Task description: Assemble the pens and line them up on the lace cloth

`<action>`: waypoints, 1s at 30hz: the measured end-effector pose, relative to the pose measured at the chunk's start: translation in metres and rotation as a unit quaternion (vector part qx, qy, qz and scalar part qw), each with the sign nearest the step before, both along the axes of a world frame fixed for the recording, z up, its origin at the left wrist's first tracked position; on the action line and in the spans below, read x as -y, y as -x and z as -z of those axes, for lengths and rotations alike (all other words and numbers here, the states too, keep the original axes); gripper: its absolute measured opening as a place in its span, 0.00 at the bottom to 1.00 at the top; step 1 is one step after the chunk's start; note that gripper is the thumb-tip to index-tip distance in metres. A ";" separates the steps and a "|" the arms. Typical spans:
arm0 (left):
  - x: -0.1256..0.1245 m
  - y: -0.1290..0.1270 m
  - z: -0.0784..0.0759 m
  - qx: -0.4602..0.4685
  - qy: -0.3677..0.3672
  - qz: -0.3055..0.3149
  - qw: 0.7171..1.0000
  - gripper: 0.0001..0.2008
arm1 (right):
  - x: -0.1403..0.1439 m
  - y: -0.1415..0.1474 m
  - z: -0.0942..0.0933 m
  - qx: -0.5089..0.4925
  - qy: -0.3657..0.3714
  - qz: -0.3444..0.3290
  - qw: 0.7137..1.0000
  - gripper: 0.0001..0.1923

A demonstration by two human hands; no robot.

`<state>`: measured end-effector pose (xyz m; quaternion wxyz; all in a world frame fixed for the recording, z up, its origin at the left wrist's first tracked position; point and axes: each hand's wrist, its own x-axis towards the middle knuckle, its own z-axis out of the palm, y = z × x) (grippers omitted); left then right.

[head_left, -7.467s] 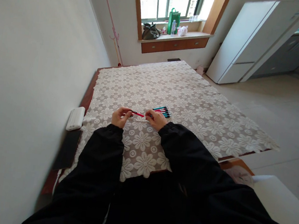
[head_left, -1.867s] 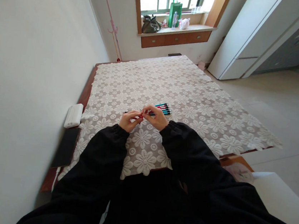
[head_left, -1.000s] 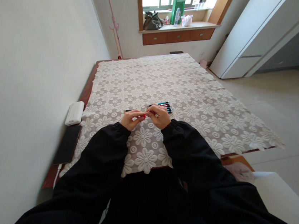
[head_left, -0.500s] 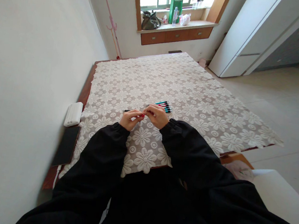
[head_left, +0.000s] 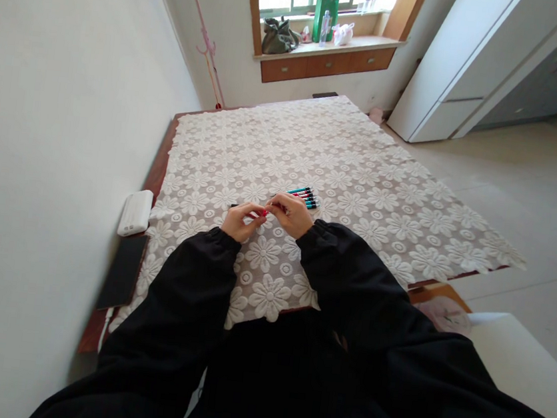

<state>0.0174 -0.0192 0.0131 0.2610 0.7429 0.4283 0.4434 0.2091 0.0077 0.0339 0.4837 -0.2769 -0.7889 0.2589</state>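
Note:
Near the front of the lace-covered table, my left hand (head_left: pixel 241 222) is closed, with thumb and fingertips pinching a small bright red piece (head_left: pixel 264 213). Its full shape is hidden by the fingers. My right hand (head_left: pixel 292 214) meets it from the right, its thumb and fingers pinched together by the red piece; what they grip is too small to make out. A short black end (head_left: pixel 234 205) shows just beyond my left hand; I cannot tell whether it belongs to a held thing. Several teal, red and black pens (head_left: pixel 308 197) lie side by side behind my right hand, partly covered by it.
A white floral lace cloth (head_left: pixel 263 253) covers the table. At the left edge by the wall are a white box-shaped device (head_left: pixel 136 213) and a flat black device (head_left: pixel 123 272). A white chair-like surface (head_left: pixel 517 360) stands at the right. Bags and a bottle (head_left: pixel 324 28) rest on the windowsill.
The hands stay together in nearly the same pose. Slightly more of the red piece shows between the fingertips. The whole view has shifted a little.

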 end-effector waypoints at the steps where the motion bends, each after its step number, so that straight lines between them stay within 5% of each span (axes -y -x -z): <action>1: 0.000 0.000 -0.001 -0.001 0.001 0.000 1.000 0.10 | 0.000 0.000 0.000 0.001 0.000 0.001 1.000 0.12; 30: 0.000 0.003 0.000 -0.016 -0.051 -0.003 0.999 0.09 | -0.001 -0.001 0.001 0.011 -0.013 0.007 1.000 0.12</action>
